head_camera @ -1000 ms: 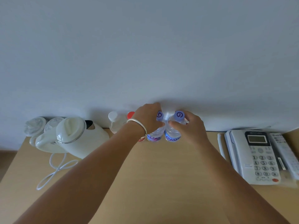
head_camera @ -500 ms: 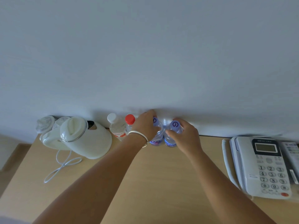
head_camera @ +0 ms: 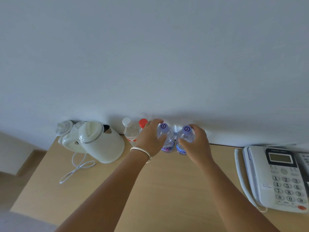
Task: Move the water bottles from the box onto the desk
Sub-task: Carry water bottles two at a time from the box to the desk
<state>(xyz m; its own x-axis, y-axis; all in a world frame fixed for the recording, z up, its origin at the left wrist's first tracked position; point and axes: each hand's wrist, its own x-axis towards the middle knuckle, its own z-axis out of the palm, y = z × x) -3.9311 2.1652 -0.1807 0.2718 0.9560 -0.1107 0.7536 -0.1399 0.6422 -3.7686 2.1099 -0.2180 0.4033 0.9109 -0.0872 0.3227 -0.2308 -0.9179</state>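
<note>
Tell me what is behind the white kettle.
Behind the kettle, two clear lidded cups show against the wall. Their lower parts and whatever they stand on are covered by the kettle.

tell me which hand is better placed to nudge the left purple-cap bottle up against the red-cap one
Left. The left hand already grips that bottle, and the red-cap bottle stands just beyond it on the same side. The right hand holds the other purple-cap bottle.
</note>
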